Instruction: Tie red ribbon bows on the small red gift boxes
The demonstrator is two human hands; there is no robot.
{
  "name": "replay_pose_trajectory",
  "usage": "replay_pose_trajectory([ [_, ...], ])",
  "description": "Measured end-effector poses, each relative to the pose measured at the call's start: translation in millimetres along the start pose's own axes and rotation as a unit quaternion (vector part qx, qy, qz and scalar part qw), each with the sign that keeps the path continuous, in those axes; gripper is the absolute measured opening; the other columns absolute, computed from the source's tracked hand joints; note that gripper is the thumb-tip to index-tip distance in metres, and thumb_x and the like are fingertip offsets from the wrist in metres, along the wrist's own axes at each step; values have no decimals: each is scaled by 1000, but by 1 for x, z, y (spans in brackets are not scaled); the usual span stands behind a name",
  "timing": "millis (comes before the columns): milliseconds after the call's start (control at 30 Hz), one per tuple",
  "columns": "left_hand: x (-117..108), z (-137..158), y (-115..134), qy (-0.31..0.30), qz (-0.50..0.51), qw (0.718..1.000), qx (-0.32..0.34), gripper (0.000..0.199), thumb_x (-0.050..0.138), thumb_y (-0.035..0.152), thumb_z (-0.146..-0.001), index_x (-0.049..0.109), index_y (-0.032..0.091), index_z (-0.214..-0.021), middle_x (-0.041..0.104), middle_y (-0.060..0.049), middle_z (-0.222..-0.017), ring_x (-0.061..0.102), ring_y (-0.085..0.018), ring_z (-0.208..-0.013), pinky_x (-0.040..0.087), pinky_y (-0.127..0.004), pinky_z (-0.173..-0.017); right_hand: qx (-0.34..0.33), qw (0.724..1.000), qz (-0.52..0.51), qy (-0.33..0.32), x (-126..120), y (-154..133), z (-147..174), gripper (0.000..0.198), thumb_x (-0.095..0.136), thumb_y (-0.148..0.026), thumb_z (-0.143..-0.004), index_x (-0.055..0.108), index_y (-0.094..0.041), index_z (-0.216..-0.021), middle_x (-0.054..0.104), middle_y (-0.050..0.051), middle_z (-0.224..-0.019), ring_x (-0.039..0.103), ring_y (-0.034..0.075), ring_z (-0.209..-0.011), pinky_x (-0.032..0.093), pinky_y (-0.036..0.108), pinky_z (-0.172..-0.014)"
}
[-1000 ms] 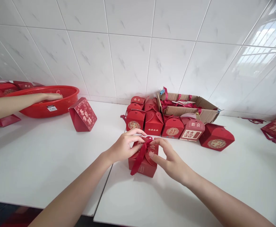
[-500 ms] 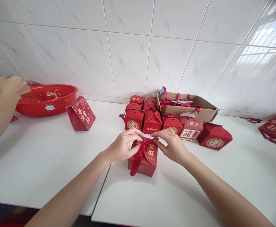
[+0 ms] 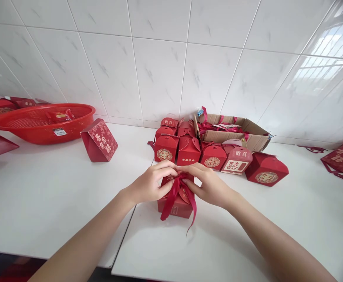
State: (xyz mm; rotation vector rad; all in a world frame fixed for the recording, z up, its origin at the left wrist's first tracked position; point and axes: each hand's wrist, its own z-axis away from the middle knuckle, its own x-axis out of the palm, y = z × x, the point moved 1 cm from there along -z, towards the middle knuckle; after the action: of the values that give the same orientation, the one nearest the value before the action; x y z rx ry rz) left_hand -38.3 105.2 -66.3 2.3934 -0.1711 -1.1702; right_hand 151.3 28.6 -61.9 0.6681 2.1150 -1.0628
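Narrow grip on both sides: the left hand (image 3: pixel 152 183) and the right hand (image 3: pixel 211 186) bend thumb and fingers about a dark red satin ribbon (image 3: pixel 170 198), their tips meeting over its gathered middle. Whether a strand is pinched there cannot be told, as the fingers hide it. Beneath them, a red cardboard box with rounded top flaps (image 3: pixel 181 210) stands upright on the white tabletop (image 3: pixel 218 243), just right of the seam and in front of a cluster of red boxes (image 3: pixel 188 150). Two ribbon tails hang down its front.

Judging by this, the step in hand is tying the ribbon across the flaps. The next move calls for an even, gentle pull from both sides, without lifting the box or bending the flaps.
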Motion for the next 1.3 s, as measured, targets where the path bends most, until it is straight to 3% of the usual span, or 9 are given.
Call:
replay_pose_trajectory([
  [233, -3, 1, 4, 3, -25, 1000, 8, 15, 50, 8, -82, 61, 17, -89, 61, -8, -105, 60, -17, -97, 52, -30, -84, -89, 989, 90, 80, 7, -1, 1, 28, 42, -10, -91, 64, -18, -107, 66, 8, -87, 56, 17, -76, 49, 31, -66],
  [500, -5, -3, 4, 21, -21, 999, 16, 14, 51, 10, -82, 62, 18, -85, 64, -7, -96, 61, -18, -95, 53, -31, -84, -166, 974, 137, 64, 2, 7, 2, 37, 37, -12, -94, 65, -24, -114, 56, 4, -75, 47, 14, -67, 41, 28, -62],
  [700, -7, -3, 2, 13, -29, 999, 7, 13, 51, 12, -83, 62, 19, -83, 64, -7, -95, 61, -17, -92, 53, -31, -81, -164, 977, 133, -18, 3, 8, 4, 38, 40, -11, -93, 69, -28, -112, 49, 5, -78, 47, 15, -75, 42, 30, -66],
  [1100, -13, -2, 0, 40, -89, 995, -32, 10, 52, 11, -76, 57, 19, -77, 63, -5, -93, 60, -18, -92, 52, -30, -81, -163, 980, 102, -57, 2, 10, 5, 44, 42, -5, -88, 69, -31, -111, 45, 4, -80, 43, 15, -75, 43, 30, -68],
  [1300, -13, -3, 2, 15, -22, 998, -59, 9, 51, 11, -76, 54, 19, -77, 63, -5, -94, 61, -17, -88, 52, -30, -79, -170, 982, 66, -51, 2, 14, 6, 46, 41, -2, -87, 70, -29, -109, 47, 5, -83, 45, 15, -77, 44, 30, -68],
])
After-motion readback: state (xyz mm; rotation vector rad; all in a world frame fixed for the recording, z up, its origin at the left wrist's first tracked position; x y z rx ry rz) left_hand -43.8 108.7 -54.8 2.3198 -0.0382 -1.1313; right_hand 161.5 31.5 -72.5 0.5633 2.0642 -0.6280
